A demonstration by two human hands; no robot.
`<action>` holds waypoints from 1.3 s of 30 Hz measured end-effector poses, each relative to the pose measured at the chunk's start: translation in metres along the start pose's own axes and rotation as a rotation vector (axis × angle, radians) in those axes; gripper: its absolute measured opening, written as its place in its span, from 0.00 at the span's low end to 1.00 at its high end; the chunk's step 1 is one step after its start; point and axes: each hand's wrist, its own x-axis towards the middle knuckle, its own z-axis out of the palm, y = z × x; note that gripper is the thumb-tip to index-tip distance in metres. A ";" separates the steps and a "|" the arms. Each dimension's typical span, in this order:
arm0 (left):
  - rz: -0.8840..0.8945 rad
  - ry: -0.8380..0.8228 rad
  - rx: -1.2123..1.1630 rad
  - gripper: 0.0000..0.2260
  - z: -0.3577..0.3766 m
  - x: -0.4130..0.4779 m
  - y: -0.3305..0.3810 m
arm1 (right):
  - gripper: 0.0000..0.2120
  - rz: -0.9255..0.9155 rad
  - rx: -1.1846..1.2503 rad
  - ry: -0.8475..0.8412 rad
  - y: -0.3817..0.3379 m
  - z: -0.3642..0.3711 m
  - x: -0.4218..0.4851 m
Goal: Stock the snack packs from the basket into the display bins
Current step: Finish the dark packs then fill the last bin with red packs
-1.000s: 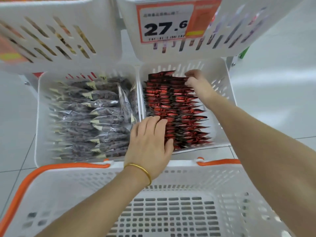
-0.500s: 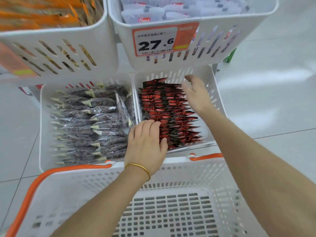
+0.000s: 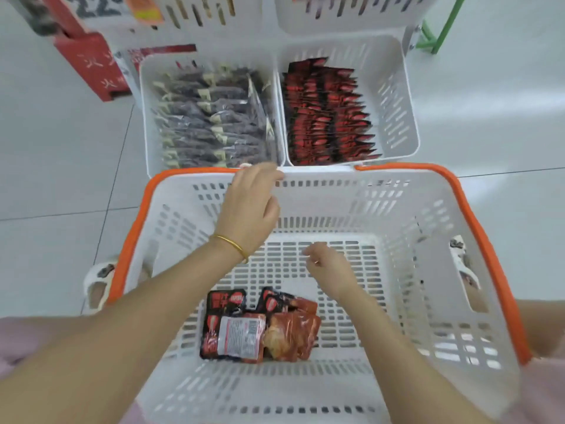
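Note:
A white basket with an orange rim (image 3: 477, 215) fills the lower view. Several red and black snack packs (image 3: 256, 327) lie on its slatted floor near me. My left hand (image 3: 250, 209), with a gold bangle, hovers over the basket's far wall, fingers loosely curled and holding nothing. My right hand (image 3: 328, 263) is inside the basket above the floor, fingers apart and empty, a little beyond the packs. Beyond the basket, the right display bin (image 3: 394, 96) holds a row of upright red packs (image 3: 324, 114); the left bin (image 3: 146, 117) holds dark grey packs (image 3: 211, 117).
Upper white bins (image 3: 336, 16) with price tags overhang the lower ones. A red sign stand (image 3: 91, 65) sits on the floor at upper left, a green frame (image 3: 440, 29) at upper right. Sandalled feet (image 3: 97, 283) flank the basket on a grey tiled floor.
Both hands have left the red-pack bin and pulled back toward me; the right hand has dropped into the basket. The view has tilted down, showing the packs on the basket floor.

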 end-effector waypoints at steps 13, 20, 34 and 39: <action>-0.158 -0.150 -0.010 0.17 -0.002 -0.071 -0.033 | 0.18 0.021 -0.600 -0.294 0.035 0.076 0.000; -0.154 -0.175 -0.048 0.17 0.006 -0.070 -0.030 | 0.21 0.056 -0.210 -0.237 0.039 0.069 -0.003; -0.589 -0.330 -0.925 0.20 0.022 -0.045 0.013 | 0.08 -0.043 0.732 0.021 -0.004 -0.031 -0.015; -0.567 -0.239 -0.960 0.20 0.026 -0.039 0.022 | 0.12 -0.079 0.628 0.198 -0.007 -0.032 -0.018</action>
